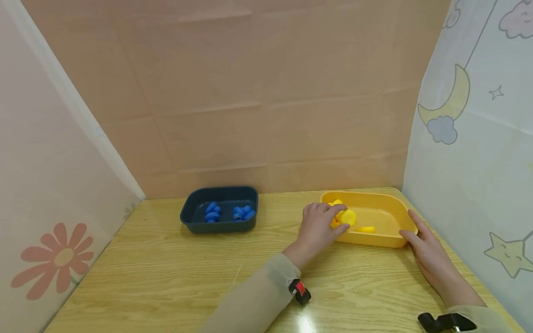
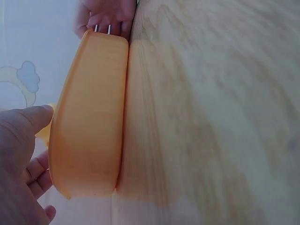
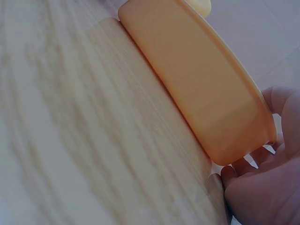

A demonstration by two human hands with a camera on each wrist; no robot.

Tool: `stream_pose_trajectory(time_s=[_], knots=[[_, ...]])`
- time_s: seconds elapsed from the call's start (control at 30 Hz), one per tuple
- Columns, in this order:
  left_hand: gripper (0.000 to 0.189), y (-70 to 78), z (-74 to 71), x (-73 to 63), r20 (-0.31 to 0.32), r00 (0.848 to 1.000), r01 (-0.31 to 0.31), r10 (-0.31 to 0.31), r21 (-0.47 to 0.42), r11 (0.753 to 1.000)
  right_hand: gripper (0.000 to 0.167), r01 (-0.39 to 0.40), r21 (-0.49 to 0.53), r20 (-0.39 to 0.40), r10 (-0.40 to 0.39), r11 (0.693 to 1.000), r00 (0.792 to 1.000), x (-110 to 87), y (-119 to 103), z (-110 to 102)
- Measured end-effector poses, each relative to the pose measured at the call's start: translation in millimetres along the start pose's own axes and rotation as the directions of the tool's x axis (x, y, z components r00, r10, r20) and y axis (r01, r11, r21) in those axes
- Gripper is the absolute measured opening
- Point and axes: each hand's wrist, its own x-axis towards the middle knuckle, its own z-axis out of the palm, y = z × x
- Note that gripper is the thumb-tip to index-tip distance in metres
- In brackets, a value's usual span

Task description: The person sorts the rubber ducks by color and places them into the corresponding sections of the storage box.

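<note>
My left hand (image 1: 319, 224) reaches over the left end of the yellow tray (image 1: 387, 238). Its thumb and fingers close round a yellow toy duck (image 1: 347, 217), which is partly hidden by them. More yellow toys (image 1: 336, 202) show behind those fingers, and a flat yellow piece (image 1: 366, 229) lies along the tray's near side. At the tray's right end, my right hand (image 1: 433, 261) grips the rim and wall, thumb on the near side. The right wrist view shows its fingers (image 3: 243, 166) bent round the outside of that end.
Left of centre, a dark blue tray (image 1: 220, 227) stands at the back of the wooden table (image 1: 166, 277). Several blue toys (image 1: 212, 212) lie in it in two groups. A brown back wall (image 1: 266, 115) and patterned side walls (image 1: 466, 185) enclose the table.
</note>
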Motion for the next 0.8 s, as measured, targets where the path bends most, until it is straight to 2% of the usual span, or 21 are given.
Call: stream_pose_trajectory(time_s=[0.17, 0.3, 0.5, 0.8], knots=[[0.049, 1.6, -0.6, -1.0, 0.018, 1.000, 0.018, -0.018, -0.003, 1.000, 0.082, -0.003, 0.014, 0.000, 0.003, 1.000, 1.000, 0.1, 0, 1], [0.048, -2.2, -3.8, -2.0, 0.002, 1.000, 0.017, -0.017, -0.020, 1.000, 0.082, 0.000, 0.020, -0.001, 0.000, 1.000, 1.000, -0.3, -1, 2], [0.047, -19.4, -18.3, -9.9, -0.021, 1.000, 0.014, -0.014, -0.014, 1.000, 0.082, 0.001, 0.026, -0.002, -0.001, 1.000, 1.000, 3.9, -1, 2], [0.048, -48.4, -41.0, -33.2, -0.023, 1.000, 0.022, -0.022, 0.026, 0.999, 0.080, 0.040, 0.061, -0.007, -0.039, 0.997, 0.999, 4.4, 6, 0]])
